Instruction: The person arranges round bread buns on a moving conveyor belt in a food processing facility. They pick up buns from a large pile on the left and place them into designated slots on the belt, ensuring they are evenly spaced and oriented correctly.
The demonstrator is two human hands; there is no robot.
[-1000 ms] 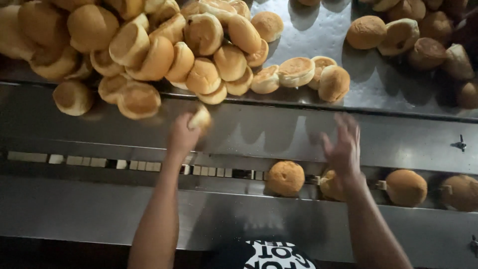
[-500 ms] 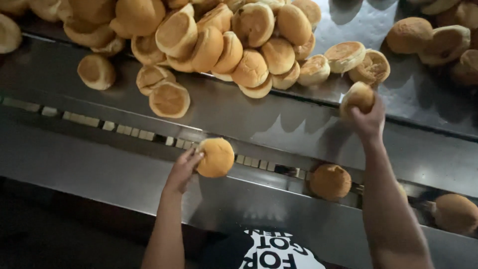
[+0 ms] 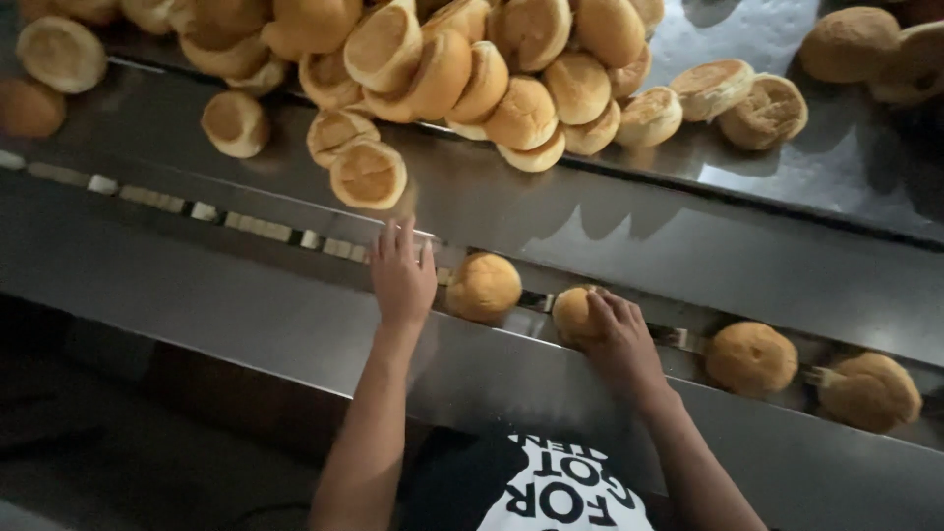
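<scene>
1. The bun [image 3: 574, 313] under the right hand [image 3: 618, 339] sits in the narrow conveyor channel [image 3: 246, 228] that runs from upper left to lower right across the steel counter. The fingers curl over its top and right side, grasping it; only its left half shows.
2. The bun is round with no clear long axis. Its domed side seems to face up, though the hand hides most of it.
3. The left hand [image 3: 401, 275] lies flat on the channel, fingers spread and released, holding nothing. It points up toward the pile.
4. A second bun [image 3: 483, 286] rests in the channel between the two hands, just beside the left hand's little-finger edge and close to the held bun, with a small gap between the buns. The left hand is the nearer one to it.
5. Further down the channel to the right sit two more buns [image 3: 751, 358] and [image 3: 869, 391], well apart from the right hand, with open track between.
6. To the left of the left hand the channel holds no buns in view.
7. Above the channel a sloped steel shelf [image 3: 629, 226] carries a big pile of buns [image 3: 472, 69]. One loose bun [image 3: 367, 174] lies cut side up at the pile's lower edge, near the left fingertips.
8. The near wall of the counter [image 3: 197, 315] stands between the channel and the person's body.
</scene>
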